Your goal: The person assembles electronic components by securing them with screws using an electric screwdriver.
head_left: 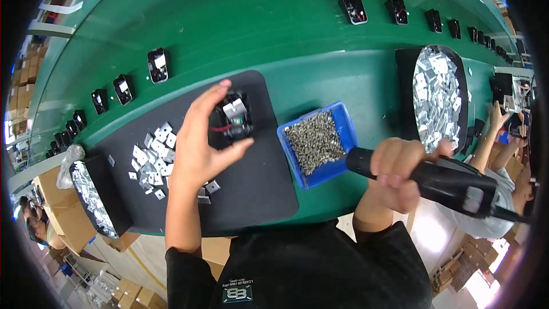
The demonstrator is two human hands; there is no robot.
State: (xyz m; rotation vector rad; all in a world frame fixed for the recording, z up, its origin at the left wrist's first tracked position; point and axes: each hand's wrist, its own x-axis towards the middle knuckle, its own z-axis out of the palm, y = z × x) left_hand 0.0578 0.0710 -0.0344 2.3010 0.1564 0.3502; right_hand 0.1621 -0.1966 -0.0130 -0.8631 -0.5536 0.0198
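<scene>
The left hand arches over a small black part on the dark mat, fingers spread and loosely cupping it. The right hand, clenched, grips a black power screwdriver held level beside the blue bin of screws on the green counter.

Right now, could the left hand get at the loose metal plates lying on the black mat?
Probably yes. The left hand is spread over the small black part on the black mat, and the metal plates lie loose right beside it, to its left, with nothing covering them.
</scene>
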